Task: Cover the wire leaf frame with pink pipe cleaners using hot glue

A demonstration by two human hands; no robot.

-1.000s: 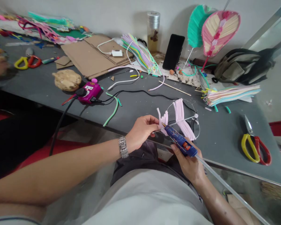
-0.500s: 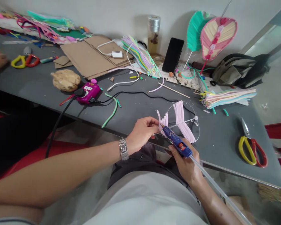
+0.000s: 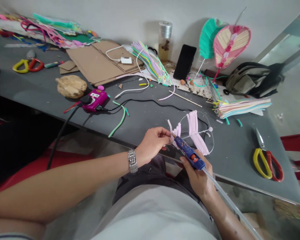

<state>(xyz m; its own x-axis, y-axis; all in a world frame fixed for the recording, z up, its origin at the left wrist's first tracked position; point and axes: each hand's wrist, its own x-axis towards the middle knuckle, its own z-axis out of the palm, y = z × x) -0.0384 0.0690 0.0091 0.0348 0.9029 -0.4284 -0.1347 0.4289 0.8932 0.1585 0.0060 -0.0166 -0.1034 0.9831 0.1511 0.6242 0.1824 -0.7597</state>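
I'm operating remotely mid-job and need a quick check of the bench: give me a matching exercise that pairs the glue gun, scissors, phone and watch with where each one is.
Things:
1. Glue gun
2. Scissors
3. Phone
4. Watch

Places:
A. Propped up at the back of the bench
B. On the left wrist
C. Lying flat at the bench's right side
D. Held in the right hand

Right pairs: 1-D, 2-C, 3-A, 4-B.
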